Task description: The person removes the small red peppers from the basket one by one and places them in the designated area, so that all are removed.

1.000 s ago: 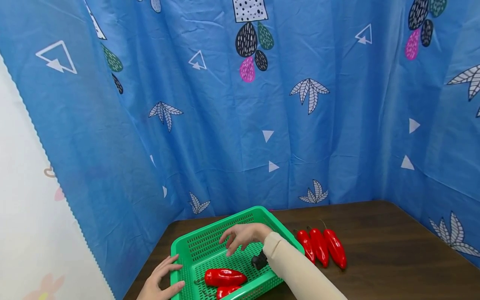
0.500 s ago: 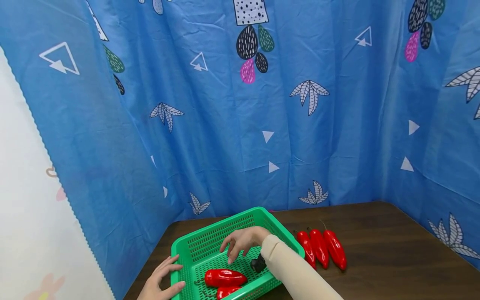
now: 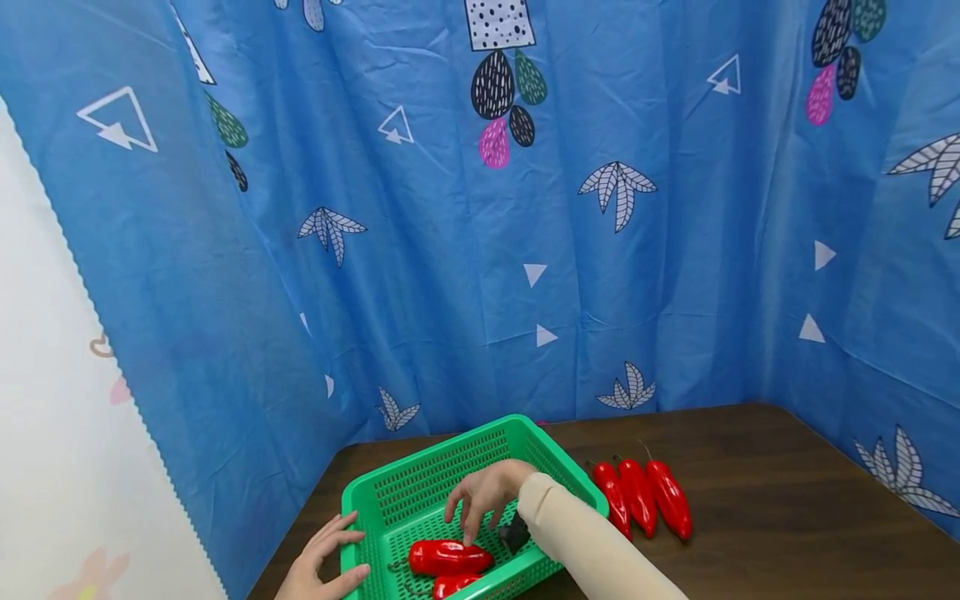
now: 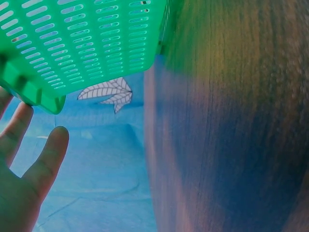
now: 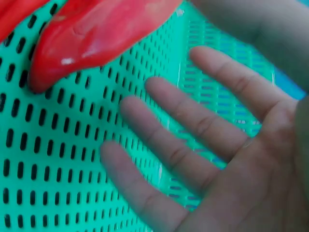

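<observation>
A green perforated basket [image 3: 420, 462] stands on the dark table, with two red peppers inside: the upper one [image 3: 438, 557] and a second pepper [image 3: 450, 584] partly cut off by the basket's front wall. My right hand [image 3: 489, 493] reaches into the basket just over the upper pepper. Its fingers [image 5: 178, 111] are spread and loosely bent, and the thumb tip is at the pepper; contact is unclear. At the basket's left side, my left hand [image 3: 321, 560] rests its fingertips on the rim with fingers extended.
Three red peppers [image 3: 637, 496] lie side by side on the table [image 3: 757, 492] just right of the basket. A black wrist camera [image 3: 514, 533] hangs below my right wrist. A blue patterned curtain [image 3: 480, 275] rises behind and at both sides.
My right hand has lowered toward the upper pepper, its thumb coming down to it. My left hand, the basket and the peppers hold their places.
</observation>
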`<state>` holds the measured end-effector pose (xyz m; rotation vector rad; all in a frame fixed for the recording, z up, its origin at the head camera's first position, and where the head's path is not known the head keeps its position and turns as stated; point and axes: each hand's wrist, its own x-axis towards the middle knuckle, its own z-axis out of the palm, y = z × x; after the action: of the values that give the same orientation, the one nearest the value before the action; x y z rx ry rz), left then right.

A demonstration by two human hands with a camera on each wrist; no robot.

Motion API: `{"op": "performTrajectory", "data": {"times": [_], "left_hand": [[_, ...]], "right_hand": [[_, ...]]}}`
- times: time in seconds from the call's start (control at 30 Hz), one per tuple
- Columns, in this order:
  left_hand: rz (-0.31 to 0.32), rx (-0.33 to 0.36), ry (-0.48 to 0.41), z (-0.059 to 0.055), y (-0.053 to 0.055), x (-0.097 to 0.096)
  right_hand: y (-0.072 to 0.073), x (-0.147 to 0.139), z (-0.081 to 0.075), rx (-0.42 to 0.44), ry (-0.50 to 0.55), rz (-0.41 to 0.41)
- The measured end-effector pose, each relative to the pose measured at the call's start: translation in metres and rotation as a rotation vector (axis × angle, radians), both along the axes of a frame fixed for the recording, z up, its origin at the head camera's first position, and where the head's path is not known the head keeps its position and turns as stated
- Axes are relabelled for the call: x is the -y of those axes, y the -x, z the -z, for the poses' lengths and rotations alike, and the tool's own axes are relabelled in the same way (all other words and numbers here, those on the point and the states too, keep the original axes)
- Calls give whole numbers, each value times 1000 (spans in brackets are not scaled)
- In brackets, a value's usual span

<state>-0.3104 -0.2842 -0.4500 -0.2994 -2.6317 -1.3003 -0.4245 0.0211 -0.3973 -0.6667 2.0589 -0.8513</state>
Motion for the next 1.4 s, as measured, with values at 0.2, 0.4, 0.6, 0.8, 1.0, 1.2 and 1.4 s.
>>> {"op": "performTrajectory", "data": {"times": [0.2, 0.4, 0.6, 0.8, 1.0, 1.2, 1.4], "left_hand": [[23, -126, 14, 47, 30, 23], [28, -32, 13, 52, 39, 31], [19, -131, 77, 93, 67, 50], [38, -150, 26, 68, 44, 33], [39, -92, -14, 32, 19, 16], [25, -79, -10, 61, 41, 31], [48, -102, -6, 34, 21, 16]], "right_hand": [[2, 1, 4, 22, -74, -7], [3, 2, 6, 22, -174, -28], [0, 1, 7, 20, -227, -58], [-1, 1, 5, 19, -249, -67], [-2, 2, 5, 9, -269, -74], [-1, 2, 7, 10, -289, -97], [-1, 2, 7, -33, -290, -116]]}}
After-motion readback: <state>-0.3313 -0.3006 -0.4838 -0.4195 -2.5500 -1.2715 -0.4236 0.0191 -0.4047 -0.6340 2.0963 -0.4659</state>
